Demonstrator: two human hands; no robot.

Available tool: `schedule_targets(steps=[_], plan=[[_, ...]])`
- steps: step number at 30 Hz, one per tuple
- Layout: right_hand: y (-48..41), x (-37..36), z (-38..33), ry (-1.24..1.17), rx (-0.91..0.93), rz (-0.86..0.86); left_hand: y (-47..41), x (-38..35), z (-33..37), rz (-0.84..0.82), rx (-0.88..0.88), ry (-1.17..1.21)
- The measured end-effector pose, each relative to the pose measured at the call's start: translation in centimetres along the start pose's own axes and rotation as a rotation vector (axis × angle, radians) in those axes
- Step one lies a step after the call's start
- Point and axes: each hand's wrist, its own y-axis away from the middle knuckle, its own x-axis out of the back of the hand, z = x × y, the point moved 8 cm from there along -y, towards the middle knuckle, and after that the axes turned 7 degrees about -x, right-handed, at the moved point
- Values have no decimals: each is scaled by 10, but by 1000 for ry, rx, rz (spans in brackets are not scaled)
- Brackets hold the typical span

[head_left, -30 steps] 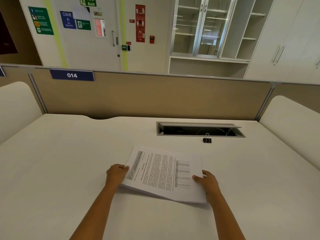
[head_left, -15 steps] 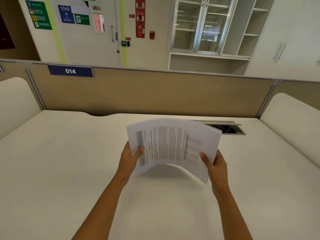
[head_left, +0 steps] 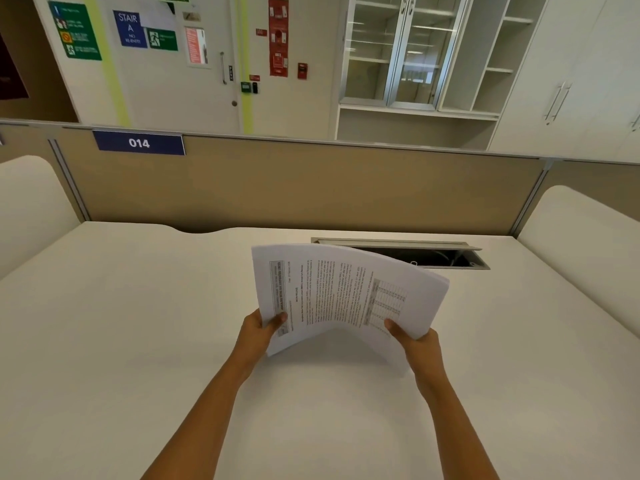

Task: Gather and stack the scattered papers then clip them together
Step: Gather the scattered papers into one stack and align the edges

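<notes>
White papers (head_left: 346, 292) before grey cable tray (head_left: 480, 266)

Papers (head_left: 346, 292) lifted off the desk (head_left: 138, 323), now upright.

This is looking like an open-plan office: a beige partition (head_left: 311, 188) is fencing off a white bench (head_left: 138, 323), a blue plate (head_left: 139, 143) reading 014 is numbering the workstation, and a cable hatch (head_left: 450, 256) is sitting open in the benchtop. Glass-door cabinets (head_left: 408, 50) and a door (head_left: 194, 88) beside stair and exit signs (head_left: 129, 28) are standing behind.
</notes>
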Motion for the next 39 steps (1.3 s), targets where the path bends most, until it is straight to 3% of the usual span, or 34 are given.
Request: schedule_targets(steps=[6, 10, 16, 20, 24, 29, 35, 39], plan=[[-5, 2, -3, -33, -50, -33, -18, 22, 8, 3, 69, -155], [0, 3, 9, -149, -197, -114, -28, 34, 13, 10, 216, 51], [22, -18, 27, -477, -337, -38, -17, 15, 12, 177, 290, 553], [43, -64, 34, -718, -399, -68, 4, -37, 15, 101, 280, 605], [64, -89, 47, -771, -513, 12, 21, -66, 12, 92, 294, 624], [64, -84, 44, -802, -424, 93, 18, -57, 13, 151, 240, 651], [44, -49, 20, -758, -249, 78, 6, -35, 29, 101, 152, 524], [25, -18, -9, -455, -128, -101, -1, -15, 44, 17, 86, 381]])
